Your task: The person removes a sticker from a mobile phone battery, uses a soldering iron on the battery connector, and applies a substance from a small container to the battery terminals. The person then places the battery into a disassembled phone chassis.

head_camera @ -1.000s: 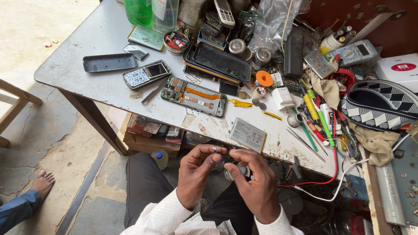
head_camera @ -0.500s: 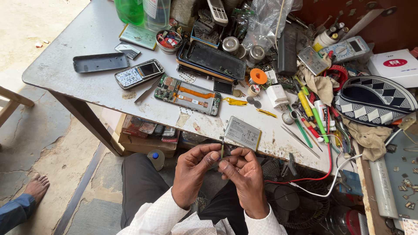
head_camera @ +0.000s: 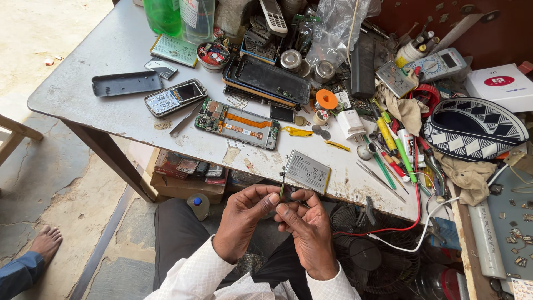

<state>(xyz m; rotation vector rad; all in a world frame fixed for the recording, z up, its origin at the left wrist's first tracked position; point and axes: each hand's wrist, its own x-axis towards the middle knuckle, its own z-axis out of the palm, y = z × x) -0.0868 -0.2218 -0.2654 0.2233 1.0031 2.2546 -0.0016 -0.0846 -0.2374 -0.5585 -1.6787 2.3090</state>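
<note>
Pinching a small thin part [head_camera: 282,190] between them, the left hand [head_camera: 244,219] and the right hand [head_camera: 308,233] meet just below the near edge of the grey worktable [head_camera: 83,78], over the person's lap. The left thumb and forefinger close on the part's lower end; the right fingertips press in from the other side, touching the left ones. The part is narrow and dark and stands nearly upright; what it is cannot be told at this size.

Just above the hands, a flat silver battery [head_camera: 307,171] lies at the table edge, its near corner almost over the part's top. Farther in lies an opened phone with its circuit board showing [head_camera: 237,123], and to its left a keypad handset [head_camera: 175,97] and a loose dark back cover [head_camera: 126,83]. A black phone frame [head_camera: 267,79] sits behind the board, with green bottles [head_camera: 164,15] at the far edge.

To the right, the table is crowded: a white charger block [head_camera: 351,123], an orange solder spool [head_camera: 326,99], a cluster of green and yellow screwdrivers [head_camera: 391,150], a multimeter [head_camera: 438,65], and a black-and-white patterned pouch [head_camera: 472,129]. Red and white wires [head_camera: 408,233] hang off the edge beside the right wrist, over a dark fan grille [head_camera: 366,250].

Under the table stands a cardboard box of phones [head_camera: 186,172]. Another person's bare foot [head_camera: 45,244] rests on the floor at far left, well apart.
</note>
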